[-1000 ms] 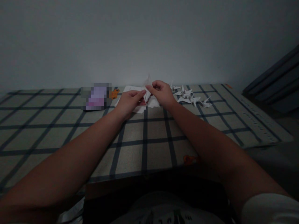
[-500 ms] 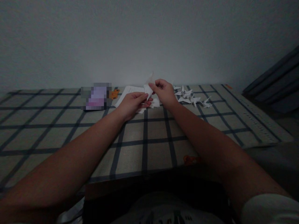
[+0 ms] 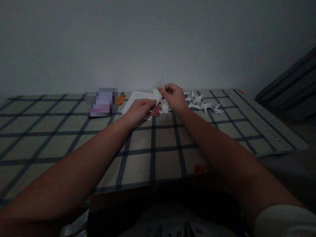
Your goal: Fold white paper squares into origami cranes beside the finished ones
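Between my two hands is a piece of folded white paper (image 3: 158, 94), its thin tip pointing up toward the wall. My left hand (image 3: 142, 110) pinches its lower corner between thumb and finger, the other fingers curled below. Higher up, on the right side, my right hand (image 3: 174, 96) grips the same paper with thumb and fingertips. Under and behind my hands lie white paper sheets (image 3: 134, 97) and smaller paper pieces (image 3: 164, 109). Just right of my right hand sits a group of folded paper cranes (image 3: 196, 98).
A checked cloth (image 3: 140, 138) covers the table, which meets a plain wall (image 3: 158, 39). At the left stands a blurred purple phone-like object (image 3: 102, 102), beside an orange patterned patch (image 3: 120, 99). Dark grey folded fabric (image 3: 291, 89) hangs at the far right.
Both hands stay nearly in place on the folded paper. Its tip has shifted very slightly, and my left fingers have moved a little.
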Demonstrator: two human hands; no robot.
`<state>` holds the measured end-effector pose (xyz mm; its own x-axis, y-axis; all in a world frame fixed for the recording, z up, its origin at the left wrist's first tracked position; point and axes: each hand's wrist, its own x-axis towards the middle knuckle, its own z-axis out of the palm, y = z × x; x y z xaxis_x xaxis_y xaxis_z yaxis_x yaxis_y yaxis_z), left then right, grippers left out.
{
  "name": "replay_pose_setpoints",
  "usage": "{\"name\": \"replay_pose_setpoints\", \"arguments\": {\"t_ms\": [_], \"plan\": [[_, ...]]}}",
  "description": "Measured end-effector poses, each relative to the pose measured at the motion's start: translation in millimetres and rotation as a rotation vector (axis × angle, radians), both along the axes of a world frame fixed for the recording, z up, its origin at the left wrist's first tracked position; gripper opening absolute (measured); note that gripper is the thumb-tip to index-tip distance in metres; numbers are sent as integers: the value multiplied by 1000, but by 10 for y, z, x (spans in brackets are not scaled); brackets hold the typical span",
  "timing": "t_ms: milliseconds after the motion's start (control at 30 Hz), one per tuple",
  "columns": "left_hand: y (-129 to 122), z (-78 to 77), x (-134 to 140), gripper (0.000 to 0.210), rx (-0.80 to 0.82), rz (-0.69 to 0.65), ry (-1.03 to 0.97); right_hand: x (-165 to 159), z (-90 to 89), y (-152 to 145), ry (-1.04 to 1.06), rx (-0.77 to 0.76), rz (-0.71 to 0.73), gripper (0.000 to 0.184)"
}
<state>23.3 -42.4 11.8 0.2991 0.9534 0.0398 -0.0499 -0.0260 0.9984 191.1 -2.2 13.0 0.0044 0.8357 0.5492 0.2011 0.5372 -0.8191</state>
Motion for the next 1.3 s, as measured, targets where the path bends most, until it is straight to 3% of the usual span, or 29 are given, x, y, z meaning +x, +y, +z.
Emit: {"name": "replay_pose_setpoints", "arguments": {"t_ms": [300,733,833,1000,1300], "plan": [[-12,-10,4,26,75,-40,57,-5,2,-24,-11,-4,-7,27],[16,-39,-27,30,105,-88,83,16,-1,7,-12,-14,-26,38],[29,-29,-39,34,127,-20,98,17,13,-12,-3,-75,40,34],[139,-26,-94,46,277,210,55,-6,67,-94,-57,-186,211,28],[191,-16,-125,39,282,358,28,-63,13,-35,151,-313,302,25]]}}
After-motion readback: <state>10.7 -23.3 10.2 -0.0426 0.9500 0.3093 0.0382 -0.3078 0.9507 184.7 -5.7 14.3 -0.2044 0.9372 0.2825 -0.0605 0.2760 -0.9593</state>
